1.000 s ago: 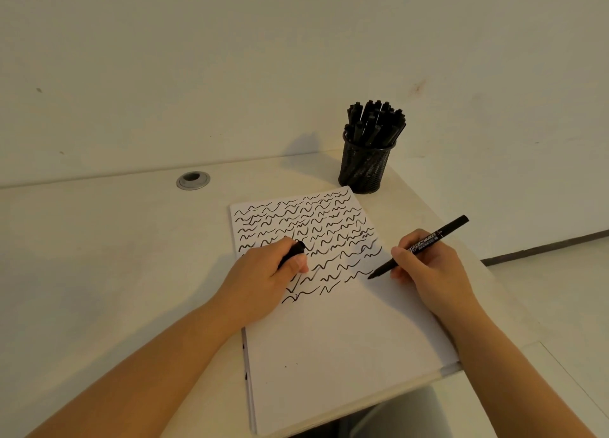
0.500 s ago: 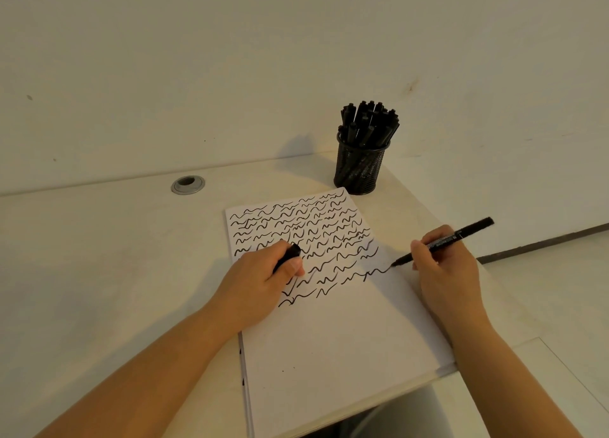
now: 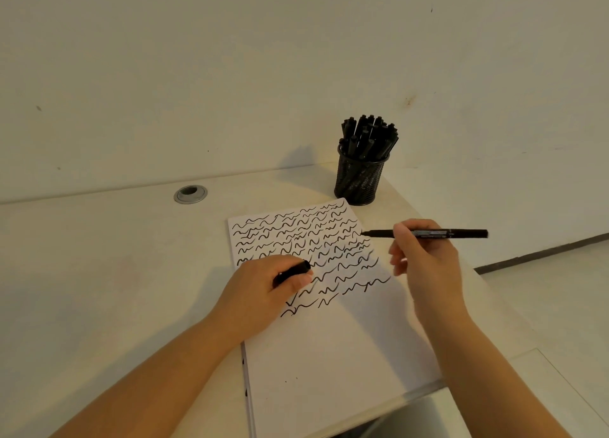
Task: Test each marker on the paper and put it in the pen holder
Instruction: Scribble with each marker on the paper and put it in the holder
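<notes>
A white paper pad (image 3: 333, 348) lies on the desk, its upper half filled with black squiggles. My right hand (image 3: 425, 263) holds an uncapped black marker (image 3: 438, 233) level above the pad's right edge, tip pointing left and off the paper. My left hand (image 3: 263, 289) rests on the pad, closed around the marker's black cap (image 3: 293, 272). A black mesh pen holder (image 3: 360, 178) stands just beyond the pad's top right corner, packed with several black markers.
The cream desk (image 3: 99, 273) meets a pale wall behind. A round metal cable grommet (image 3: 190, 194) sits at the back left. The desk's right edge runs diagonally close to my right arm, with floor beyond.
My right hand finished the last squiggle, lifted the marker off the paper and turned it level, tip to the left. My left hand stayed on the pad with the cap.
</notes>
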`<state>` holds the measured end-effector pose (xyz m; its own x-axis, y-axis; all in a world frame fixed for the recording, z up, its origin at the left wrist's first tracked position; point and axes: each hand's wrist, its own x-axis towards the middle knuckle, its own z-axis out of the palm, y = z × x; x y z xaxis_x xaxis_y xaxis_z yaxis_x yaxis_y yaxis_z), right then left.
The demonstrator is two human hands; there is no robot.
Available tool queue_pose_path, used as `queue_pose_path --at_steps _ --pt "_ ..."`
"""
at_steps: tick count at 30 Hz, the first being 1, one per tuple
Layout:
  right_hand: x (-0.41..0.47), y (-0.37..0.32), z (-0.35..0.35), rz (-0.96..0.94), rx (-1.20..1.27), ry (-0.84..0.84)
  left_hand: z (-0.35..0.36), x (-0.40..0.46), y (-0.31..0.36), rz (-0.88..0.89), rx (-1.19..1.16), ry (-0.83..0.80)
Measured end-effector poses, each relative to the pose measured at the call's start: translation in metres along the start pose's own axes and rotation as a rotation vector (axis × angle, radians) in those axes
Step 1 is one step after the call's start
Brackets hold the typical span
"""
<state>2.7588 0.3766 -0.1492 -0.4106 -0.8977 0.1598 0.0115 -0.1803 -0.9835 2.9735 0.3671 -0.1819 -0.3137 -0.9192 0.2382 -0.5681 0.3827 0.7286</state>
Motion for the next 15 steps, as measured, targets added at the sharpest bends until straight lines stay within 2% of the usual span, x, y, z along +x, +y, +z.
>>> queue_pose_path --at_steps 4,7,10,15 --pt "-0.005 -0.006 0.032 0.109 0.214 -0.148 0.0 0.0 -0.002 -0.012 -0.029 0.067" --pt "-0.006 -0.004 0.051 0.148 0.29 -0.194 -0.001 0.001 -0.003 -0.027 -0.046 0.093" --pt "-0.005 0.003 0.057 0.137 0.31 -0.172 -0.002 0.003 -0.003 -0.037 -0.055 0.076" --pt "-0.006 0.011 0.046 0.006 0.252 -0.085 -0.004 0.003 -0.004 -0.043 -0.088 0.049"
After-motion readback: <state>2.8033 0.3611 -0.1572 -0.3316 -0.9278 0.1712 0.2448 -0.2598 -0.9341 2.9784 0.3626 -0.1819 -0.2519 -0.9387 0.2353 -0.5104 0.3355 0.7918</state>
